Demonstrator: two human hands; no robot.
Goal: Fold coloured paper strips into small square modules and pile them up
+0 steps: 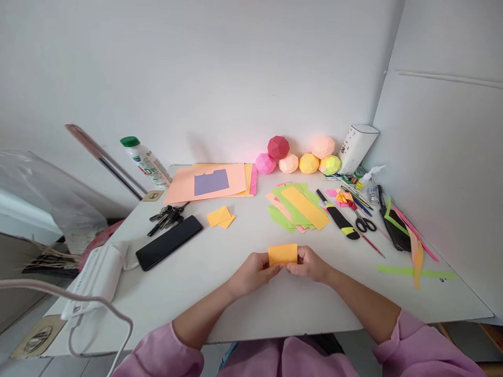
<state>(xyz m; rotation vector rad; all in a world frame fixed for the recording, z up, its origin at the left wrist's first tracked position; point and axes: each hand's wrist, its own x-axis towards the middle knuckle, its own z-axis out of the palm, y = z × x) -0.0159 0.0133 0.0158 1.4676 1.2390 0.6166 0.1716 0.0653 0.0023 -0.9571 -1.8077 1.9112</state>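
We held the orange paper piece [282, 254] w/ both hands near the front edge of the table [243, 303], just above its surface. Left hand [253, 272] & right hand [310, 264] each pinched a bottom corner, fingers closed on the paper. For a clean fold, in our judgement, edges needed lining up exactly before we pressed the crease, w/ thumbs kept low. The paper was a small rectangle, bright orange, matte, seemingly already doubled over, upright & slightly curved.
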